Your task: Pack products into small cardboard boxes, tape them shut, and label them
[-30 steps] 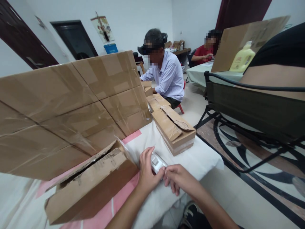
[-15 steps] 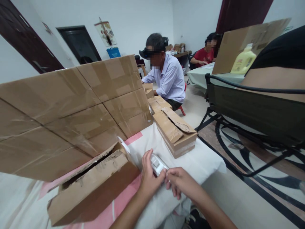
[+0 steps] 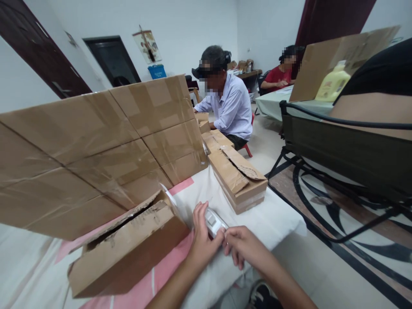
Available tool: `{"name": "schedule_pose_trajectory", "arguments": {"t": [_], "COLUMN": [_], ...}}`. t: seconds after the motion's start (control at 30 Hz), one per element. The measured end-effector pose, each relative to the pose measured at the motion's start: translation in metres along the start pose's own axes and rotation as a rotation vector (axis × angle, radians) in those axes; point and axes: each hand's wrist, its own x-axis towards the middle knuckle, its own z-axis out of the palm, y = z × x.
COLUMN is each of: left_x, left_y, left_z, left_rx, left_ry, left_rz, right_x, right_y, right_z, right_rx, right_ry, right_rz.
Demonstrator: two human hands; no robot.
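My left hand is closed round a small white switch-like part, which it holds just above the cloth-covered table. My right hand is pinched against the near end of the same part, fingers curled. Both hands are close to the table's front edge, right of an open brown carton that lies on its side.
A tall wall of taped cardboard boxes stands behind the carton. A flat brown box lies at the table's right. A seated person in a light shirt and another in red work farther back. A dark folding chair is at right.
The view shifted slightly; both hands stay together on the white part with almost no movement.
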Motion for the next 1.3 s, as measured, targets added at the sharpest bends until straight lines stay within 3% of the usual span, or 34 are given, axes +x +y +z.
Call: {"name": "schedule_pose_trajectory", "arguments": {"t": [0.33,1.3], "left_x": [0.0014,0.0009], "left_y": [-0.0052,-0.0082], "left_z": [-0.007,-0.0038], "left_rx": [-0.053,-0.028], "left_ry": [-0.049,-0.027], "left_rz": [0.071,0.033], "right_x": [-0.0005,0.0022], "right_y": [0.0009,0.0069], "right_z": [-0.0032,-0.0006], "right_rx": [0.034,0.05], "right_ry": [-0.025,-0.023], "right_rz": [-0.004,-0.034]}}
